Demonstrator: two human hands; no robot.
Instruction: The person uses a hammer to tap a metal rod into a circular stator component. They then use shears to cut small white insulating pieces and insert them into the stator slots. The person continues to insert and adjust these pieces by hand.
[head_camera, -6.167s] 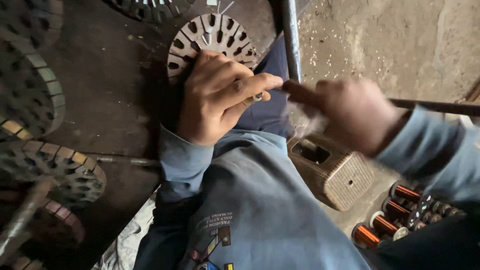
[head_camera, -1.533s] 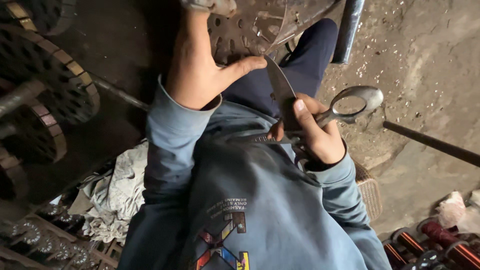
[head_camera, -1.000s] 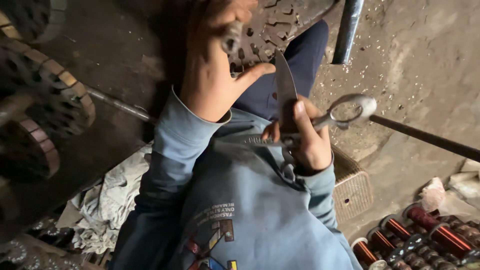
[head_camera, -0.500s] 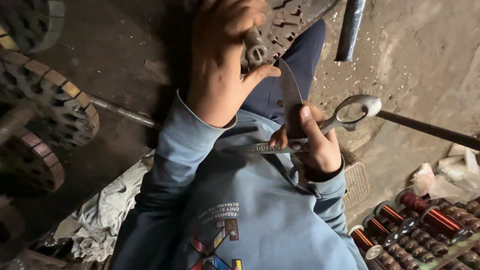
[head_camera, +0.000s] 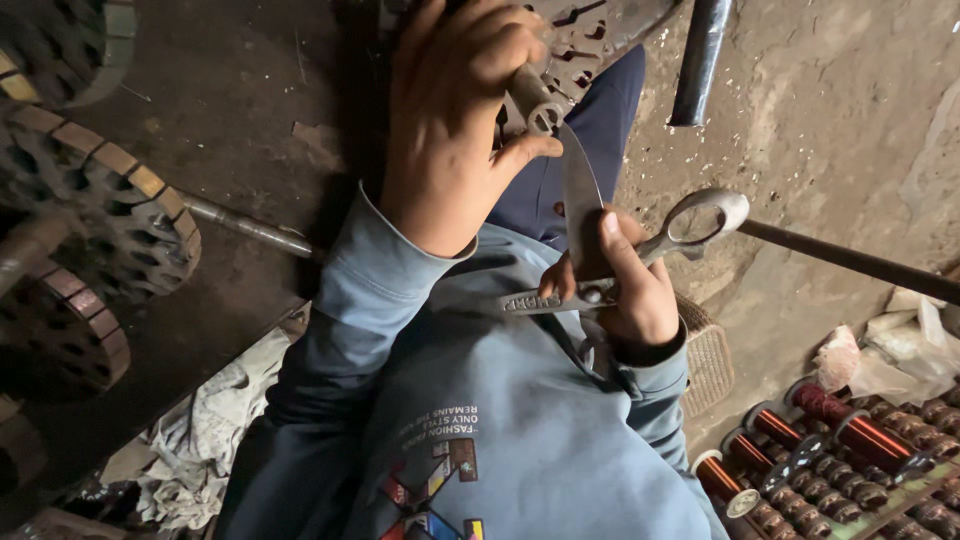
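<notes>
Head view, looking down the person's own chest. Nearest the camera, the right hand is clenched around the scissors, gripping them at the pivot, with the thumb laid along the flat of one blade. The scissors stand wide open: one blade runs up and slightly left toward the left hand, the other lies nearly level, pointing left across the blue sweatshirt, and one handle loop juts up and right, free of the fingers. Farther out, the left hand is closed around a short metal tube, whose open end faces down and right, toward the tip of the raised blade. That tip lies just below the tube's mouth, close to the left thumb; whether it touches the tube cannot be told. The long axis of the raised blade thus points almost straight from the right hand to the tube, and the left hand is the nearer of the two to the tube, since it holds it. Behind the left hand lies a slotted metal disc, partly hidden. To the left, on the dark floor, sit further slotted rings and a thin rod. To the right, well apart from both hands, are a dark pipe, a long bar and spools of copper wire.
</notes>
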